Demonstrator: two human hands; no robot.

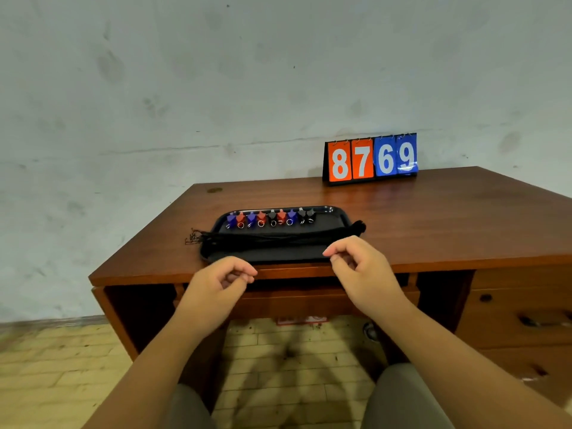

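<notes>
A black tray (335, 212) lies on the wooden desk (433, 218) near its front edge. Along the tray's far side stands a row of several small star-shaped pieces (269, 217) in blue, red and black, each with a metal ring. A bundle of black cords (278, 237) lies across the tray's middle, its ends sticking out on both sides. My left hand (216, 280) hovers in front of the tray's near left corner, fingers loosely curled, holding nothing. My right hand (359, 263) hovers at the tray's near right corner, fingers also loosely curled and empty.
A flip scoreboard (371, 159) showing 8769 stands at the desk's back edge against the wall. Drawers (520, 317) fill the desk's right side. My knees (399, 394) sit under the desk over a tiled floor.
</notes>
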